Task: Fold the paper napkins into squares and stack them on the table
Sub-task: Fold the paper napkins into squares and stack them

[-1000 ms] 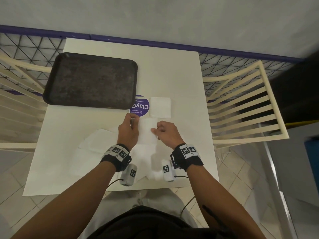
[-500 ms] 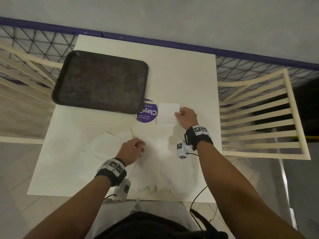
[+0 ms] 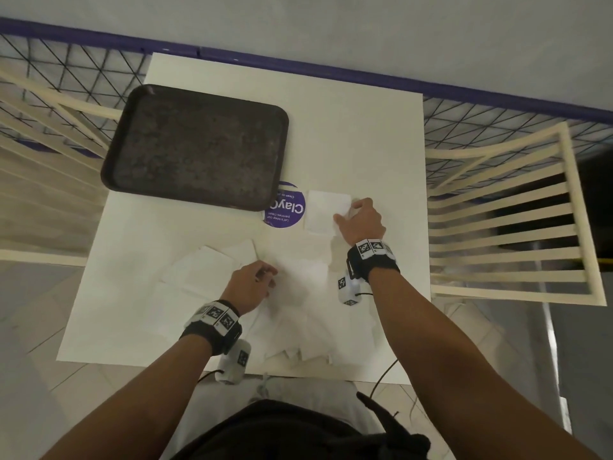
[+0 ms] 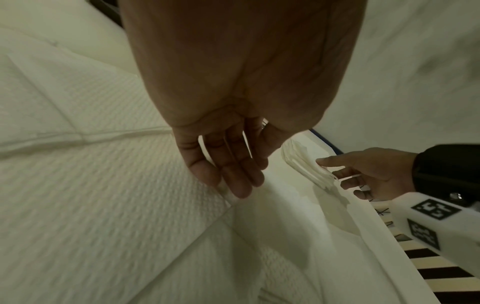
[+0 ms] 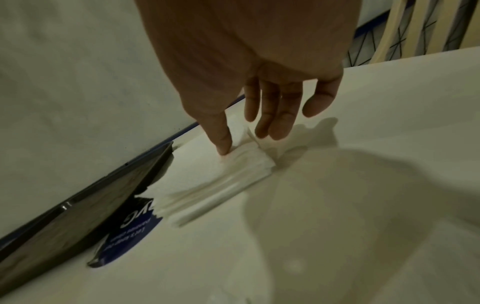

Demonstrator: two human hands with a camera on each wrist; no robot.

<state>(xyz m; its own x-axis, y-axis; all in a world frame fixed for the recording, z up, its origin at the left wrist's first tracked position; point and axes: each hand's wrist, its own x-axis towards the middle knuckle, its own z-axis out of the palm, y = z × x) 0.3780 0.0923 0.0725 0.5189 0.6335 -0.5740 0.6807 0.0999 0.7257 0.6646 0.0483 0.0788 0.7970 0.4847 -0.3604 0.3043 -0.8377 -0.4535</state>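
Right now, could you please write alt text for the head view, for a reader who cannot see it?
A person's right hand rests on a stack of folded napkins beside a purple sticker, while the left hand touches unfolded napkins nearer the body. A dark tray lies at the white table's far left.

1. Folded napkin stack (image 3: 326,211): small white square pile, several layers thick going by the edge in the right wrist view, lying flat right under the right hand (image 3: 361,222). Its thumb presses down on the near right corner, and the other fingers hang just past the stack's right edge.
2. Loose napkins (image 3: 212,270): unfolded white embossed sheets with crease lines, spread flat and overlapping under and around the left hand (image 3: 250,287), whose fingertips rest on a raised fold.
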